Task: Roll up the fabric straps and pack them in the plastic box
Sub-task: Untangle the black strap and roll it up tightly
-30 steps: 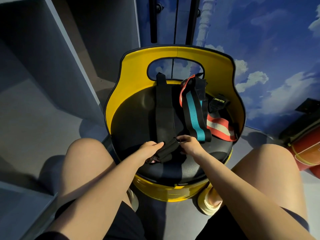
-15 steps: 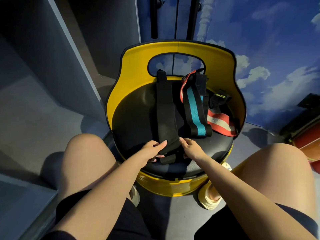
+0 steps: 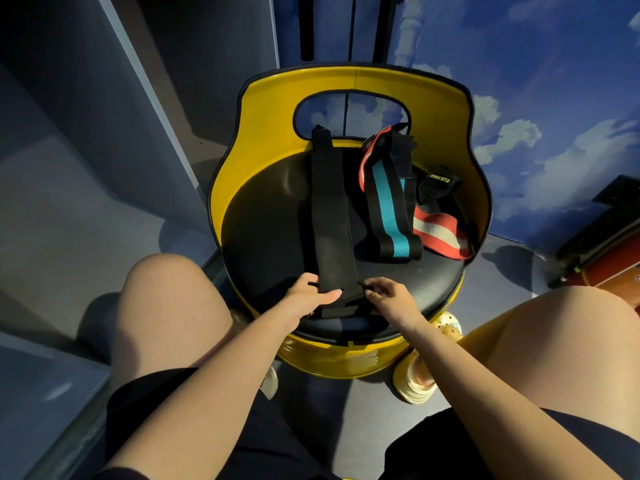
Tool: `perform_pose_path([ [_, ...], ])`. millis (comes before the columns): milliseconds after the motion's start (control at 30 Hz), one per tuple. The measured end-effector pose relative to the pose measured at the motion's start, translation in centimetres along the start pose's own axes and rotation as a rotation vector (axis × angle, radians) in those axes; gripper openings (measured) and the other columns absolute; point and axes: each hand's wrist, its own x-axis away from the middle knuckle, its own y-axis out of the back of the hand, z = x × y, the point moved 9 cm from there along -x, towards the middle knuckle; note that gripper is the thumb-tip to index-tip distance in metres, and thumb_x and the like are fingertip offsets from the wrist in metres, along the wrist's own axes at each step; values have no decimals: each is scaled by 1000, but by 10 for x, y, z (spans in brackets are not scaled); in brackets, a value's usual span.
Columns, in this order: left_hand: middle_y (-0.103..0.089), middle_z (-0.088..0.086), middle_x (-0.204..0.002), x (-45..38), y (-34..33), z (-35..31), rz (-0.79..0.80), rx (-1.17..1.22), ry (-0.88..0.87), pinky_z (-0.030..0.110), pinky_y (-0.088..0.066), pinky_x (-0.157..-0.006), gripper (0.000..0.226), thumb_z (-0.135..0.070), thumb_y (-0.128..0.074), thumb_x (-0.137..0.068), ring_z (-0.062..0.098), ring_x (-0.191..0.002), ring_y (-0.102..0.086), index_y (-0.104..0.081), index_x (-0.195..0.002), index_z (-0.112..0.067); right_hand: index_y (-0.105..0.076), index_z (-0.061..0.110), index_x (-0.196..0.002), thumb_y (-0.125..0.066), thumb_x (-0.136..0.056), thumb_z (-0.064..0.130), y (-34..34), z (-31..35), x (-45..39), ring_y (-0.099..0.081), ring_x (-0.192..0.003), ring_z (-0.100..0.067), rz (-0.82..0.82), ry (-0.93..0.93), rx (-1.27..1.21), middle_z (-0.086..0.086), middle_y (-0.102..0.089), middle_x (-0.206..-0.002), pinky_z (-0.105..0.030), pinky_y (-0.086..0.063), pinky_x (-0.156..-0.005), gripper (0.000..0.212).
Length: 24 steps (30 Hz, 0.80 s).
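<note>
A person sits facing a yellow barrel-shaped stool (image 3: 349, 81) with a round black cushion seat (image 3: 263, 230) and a raised yellow backrest pierced by an oval handle hole.

A long black fabric strap (image 3: 329, 209) lies flat down the middle of the seat, its far end propped against the backrest just below the handle hole and its near end at the seat's front edge. The left hand (image 3: 308, 297) holds that near end from the left side, thumb laid across the top of the strap and fingers curled beneath it. The right hand (image 3: 389, 297) pinches the strap's right edge at the same place, fingertips bent onto the fabric. Below the two hands a short fold of the strap sticks out toward the front rim.

Toward the seat's right side lies a black strap with a teal stripe (image 3: 389, 209), also leaning up against the backrest. Partly under it, at the right edge of the seat, rests a red strap with a pale stripe (image 3: 440, 235). Behind these, a small black strap with yellow lettering (image 3: 438, 180) sits against the backrest.

The person's bare knees flank the stool, and a pale sandal (image 3: 420, 379) shows beside its base.
</note>
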Motion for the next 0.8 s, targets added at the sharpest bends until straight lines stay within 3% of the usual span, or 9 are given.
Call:
perform_pose_path([
  [67, -51, 1, -121, 1, -1, 1, -3, 5, -20, 25, -45, -83, 71, -24, -73, -81, 20, -110, -51, -32, -139, -21, -62, 13, -114, -57, -92, 11, 2, 0, 3, -58, -99, -21, -25, 27, 66, -5, -58, -101, -34, -56, -77, 23],
  [133, -45, 4, -123, 3, 0, -1, -41, -18, -85, 34, -42, -96, 80, -23, -74, -80, 26, -120, -46, -24, -142, -33, -62, 15, -115, -59, -91, 14, 4, 2, 6, -57, -97, -18, -63, 60, 134, -3, -58, -99, -33, -53, -83, 25],
  [200, -43, 3, -119, 6, -3, -9, -56, -119, -217, 35, -43, -96, 63, -23, -72, -82, 27, -118, -48, -36, -131, -42, -61, 14, -116, -61, -90, 15, 6, 4, 9, -54, -96, -16, -86, 87, 153, -2, -56, -98, -24, -44, -78, 26],
  [300, -42, 2, -122, 13, -10, -11, -70, -349, -320, 30, -39, -98, 19, -26, -66, -86, 26, -121, -46, -63, -104, -30, -60, 12, -117, -63, -88, 17, 8, 3, 10, -51, -93, -13, -97, 94, 151, -1, -55, -96, -21, -38, -78, 30],
  [400, -29, -1, -148, 15, -8, -9, -137, -478, -347, 34, -30, -107, 15, -30, -65, -87, 21, -134, -33, -72, -99, -26, -57, 11, -114, -67, -85, 18, 7, 1, 11, -54, -94, -14, -102, 70, 73, -2, -57, -100, -20, -41, -76, 32],
  [500, -15, -8, -156, 23, -11, -19, -161, -635, -428, 34, -28, -108, 20, -37, -64, -86, 15, -136, -27, -73, -101, -28, -54, 12, -99, -71, -82, 19, 10, 2, 13, -56, -84, -13, -127, 64, 50, -2, -59, -93, -9, -41, -61, 25],
  [567, -20, -8, -152, 27, -15, -20, -138, -718, -464, 35, -31, -108, 28, -42, -66, -83, 14, -134, -28, -70, -106, -28, -55, 12, -95, -72, -81, 18, 11, 4, 14, -56, -79, -12, -137, 76, 48, -2, -60, -89, -8, -42, -56, 22],
  [700, -50, -6, -122, 30, -22, -17, -97, -807, -475, 33, -43, -96, 34, -36, -65, -86, 16, -116, -46, -63, -119, -29, -62, 11, -95, -72, -82, 20, 13, 7, 15, -57, -82, -16, -138, 77, 105, -3, -58, -89, -12, -40, -56, 19],
  [800, -55, -5, -115, 31, -21, -19, -99, -791, -478, 33, -47, -91, 33, -30, -61, -90, 16, -110, -51, -61, -123, -28, -66, 8, -101, -71, -82, 20, 16, 12, 15, -56, -87, -16, -160, 133, 249, -2, -52, -96, -16, -40, -66, 23],
])
